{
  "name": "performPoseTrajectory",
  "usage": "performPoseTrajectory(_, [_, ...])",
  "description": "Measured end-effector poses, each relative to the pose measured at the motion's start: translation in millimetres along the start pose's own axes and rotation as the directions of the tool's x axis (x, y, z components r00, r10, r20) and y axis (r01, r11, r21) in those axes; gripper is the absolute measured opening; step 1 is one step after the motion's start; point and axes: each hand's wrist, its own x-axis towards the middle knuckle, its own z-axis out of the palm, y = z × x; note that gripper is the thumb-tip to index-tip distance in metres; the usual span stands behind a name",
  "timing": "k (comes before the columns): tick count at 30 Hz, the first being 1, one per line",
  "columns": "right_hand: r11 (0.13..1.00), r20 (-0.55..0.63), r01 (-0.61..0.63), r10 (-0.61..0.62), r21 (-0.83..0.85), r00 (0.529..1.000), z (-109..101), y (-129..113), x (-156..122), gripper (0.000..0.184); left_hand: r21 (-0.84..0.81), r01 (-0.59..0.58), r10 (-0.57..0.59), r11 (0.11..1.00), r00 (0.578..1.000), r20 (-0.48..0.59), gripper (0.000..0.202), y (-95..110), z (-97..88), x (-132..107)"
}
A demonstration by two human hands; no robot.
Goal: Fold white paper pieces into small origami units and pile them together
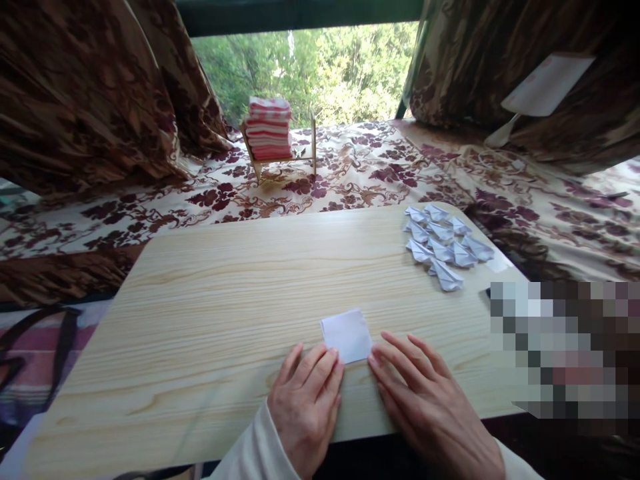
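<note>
A small square of white paper (347,334) lies flat on the light wooden table (225,300) near its front edge. My left hand (306,407) rests palm down with its fingertips pressing the paper's lower left edge. My right hand (425,407) lies flat beside it, fingers stretched out and touching the paper's lower right corner. Neither hand grips anything. Several folded white paper figures (443,247) lie grouped at the table's far right.
Behind the table a floral cloth (360,167) covers a ledge, where a small wooden stand with a stack of red and white papers (269,128) sits. Brown patterned curtains (75,87) hang at both sides of a window. A blurred patch covers the right edge.
</note>
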Motion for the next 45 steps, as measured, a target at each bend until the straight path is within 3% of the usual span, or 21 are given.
performPoseTrajectory(6, [0.986, -0.023, 0.158, -0.157, 0.047, 0.987, 2.7, -16.9, 4.5, 0.032, -0.046, -0.004, 0.002, 0.999, 0.999, -0.043, 0.028, 1.5, -5.8, -12.5])
performPoseTrajectory(15, [0.999, -0.012, 0.001, 0.000, 0.051, 1.000, 0.7, -10.2, -4.4, 0.026, -0.060, 0.018, -0.021, 0.998, 0.999, -0.041, 0.030, 2.7, -4.5, -14.0])
performPoseTrajectory(21, [0.999, -0.031, 0.025, -0.024, 0.027, 0.999, 7.8, -21.0, 4.8, 0.026, -0.050, 0.032, -0.033, 0.998, 0.999, -0.022, 0.027, 2.6, -8.1, -14.4])
performPoseTrajectory(30, [0.999, -0.029, -0.036, 0.037, 0.033, 0.999, -4.8, -2.2, -9.1, 0.024, -0.030, 0.046, -0.046, 0.998, 0.999, 0.014, 0.028, -5.6, -24.5, -17.3])
performPoseTrajectory(34, [0.998, -0.005, 0.062, -0.062, 0.005, 0.998, -12.8, 0.0, 1.6, 0.028, -0.024, 0.061, -0.062, 0.998, 0.998, -0.032, 0.032, -3.9, -30.3, -10.3])
performPoseTrajectory(39, [0.994, 0.035, 0.110, -0.110, 0.005, 0.993, -3.5, -3.6, 24.4, 0.036, 0.048, 0.012, -0.013, 0.999, 1.000, 0.008, 0.037, -6.3, -17.9, 5.6])
performPoseTrajectory(42, [0.981, 0.092, 0.196, -0.195, -0.005, 0.976, 6.0, -3.9, 26.1, 0.039, 0.076, -0.017, 0.013, 0.997, 0.998, 0.053, 0.038, -12.9, -6.8, 6.1])
performPoseTrajectory(45, [0.974, 0.110, 0.224, -0.218, -0.042, 0.970, 11.4, -4.2, 23.3, 0.040, 0.064, -0.020, 0.019, 0.998, 0.999, 0.026, 0.039, -18.2, -1.0, 3.3])
